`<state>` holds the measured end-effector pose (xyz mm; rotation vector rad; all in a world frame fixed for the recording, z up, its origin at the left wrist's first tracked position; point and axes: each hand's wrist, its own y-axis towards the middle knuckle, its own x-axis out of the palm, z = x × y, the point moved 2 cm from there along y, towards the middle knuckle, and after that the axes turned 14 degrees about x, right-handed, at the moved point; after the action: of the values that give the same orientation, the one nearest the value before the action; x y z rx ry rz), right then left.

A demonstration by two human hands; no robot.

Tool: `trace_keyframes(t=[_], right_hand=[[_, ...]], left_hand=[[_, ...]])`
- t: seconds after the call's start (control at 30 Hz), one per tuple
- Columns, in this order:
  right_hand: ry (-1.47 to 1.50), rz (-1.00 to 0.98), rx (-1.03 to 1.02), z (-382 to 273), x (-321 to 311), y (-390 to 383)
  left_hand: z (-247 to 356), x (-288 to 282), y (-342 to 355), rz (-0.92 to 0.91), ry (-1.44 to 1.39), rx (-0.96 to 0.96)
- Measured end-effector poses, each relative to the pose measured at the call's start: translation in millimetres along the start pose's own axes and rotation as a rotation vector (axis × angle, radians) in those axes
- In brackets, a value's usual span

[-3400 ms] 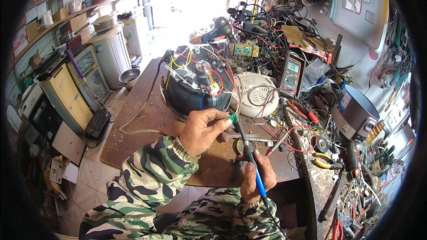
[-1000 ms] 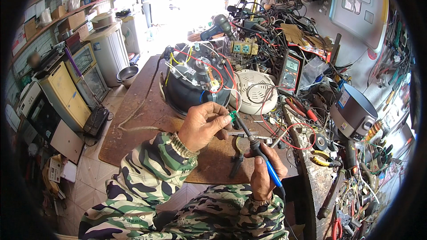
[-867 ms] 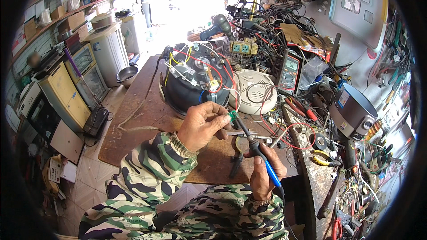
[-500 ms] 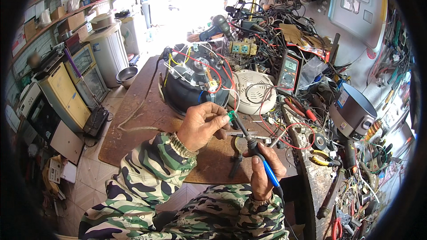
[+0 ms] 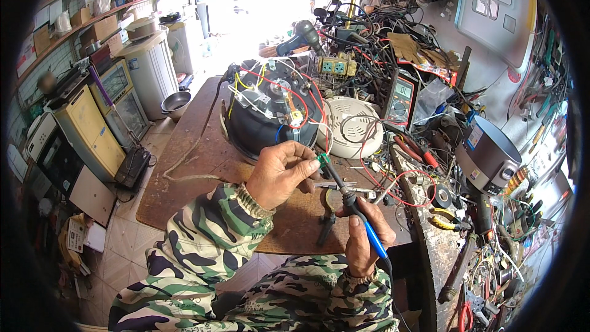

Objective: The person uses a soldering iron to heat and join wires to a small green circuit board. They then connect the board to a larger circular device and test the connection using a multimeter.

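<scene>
Between thumb and fingers, my left hand (image 5: 281,172) pinches a small green circuit board (image 5: 322,160). My right hand (image 5: 367,233) grips a soldering iron (image 5: 372,237) by its blue and black handle, the metal shaft slanting up and left. The iron's tip is at the board's right side; whether it touches cannot be made out. Just beyond both hands sits an upturned black appliance body (image 5: 252,126) with red, yellow and white wires on its underside. A round cream vented cover (image 5: 350,128) lies to its right. Below the iron are pliers (image 5: 327,218) on the brown table.
A multimeter (image 5: 400,101) leans at the back right beside heaped cables (image 5: 369,37). Black tape (image 5: 442,195), yellow-black pliers (image 5: 447,219) and a grey pot body (image 5: 487,154) crowd the right side. A cord (image 5: 190,177) crosses the wooden table (image 5: 166,203) at left.
Hardly anything differs. Both hands hold the same grips, and the board and iron have stayed nearly in place, with only a slight tilt of the board.
</scene>
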<state>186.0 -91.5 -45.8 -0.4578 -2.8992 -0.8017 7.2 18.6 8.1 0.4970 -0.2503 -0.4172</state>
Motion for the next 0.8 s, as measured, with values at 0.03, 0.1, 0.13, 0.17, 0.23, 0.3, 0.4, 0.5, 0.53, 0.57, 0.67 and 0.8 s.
trace_keyframes(t=[0.03,0.1,0.13,0.17,0.23,0.3,0.4,0.5,0.53,0.57,0.67,0.8], right_hand=[[0.003,0.000,0.001,1.0,-0.4,-0.2],[0.017,0.005,-0.003,1.1,-0.5,-0.5],[0.028,0.010,-0.008,0.2,0.2,-0.5],[0.038,0.015,-0.013,-0.2,0.4,-0.5],[0.025,0.009,-0.002,0.2,0.8,0.8],[0.016,0.008,0.009,0.0,0.7,1.2],[0.016,0.011,0.022,-0.5,0.4,0.7],[0.021,0.007,0.013,2.1,0.0,0.0],[0.016,0.001,-0.001,2.7,-0.6,-0.1],[0.011,-0.005,-0.015,2.7,-0.9,-0.3],[0.031,0.029,0.085,1.1,-0.2,-2.9],[-0.075,0.041,0.021,-3.2,3.5,-4.8]], left_hand=[[0.1,-0.1,0.2,-0.004,0.004,0.000],[-0.3,0.0,0.3,-0.007,0.009,-0.001],[-0.7,0.2,0.2,-0.006,0.010,-0.001],[-1.2,0.4,0.2,-0.005,0.011,-0.002],[-0.1,-0.3,0.0,-0.003,0.005,-0.004],[0.0,-0.5,-0.1,-0.005,0.001,-0.004],[-0.9,-0.2,-0.2,-0.010,-0.006,0.003],[0.4,0.1,-0.7,-0.006,-0.019,0.011],[1.1,0.2,-0.9,-0.005,-0.017,0.010],[1.7,0.3,-1.0,-0.003,-0.015,0.010],[2.6,1.2,-1.6,-0.001,-0.021,0.010],[0.9,1.7,-1.3,0.006,-0.036,0.016]])
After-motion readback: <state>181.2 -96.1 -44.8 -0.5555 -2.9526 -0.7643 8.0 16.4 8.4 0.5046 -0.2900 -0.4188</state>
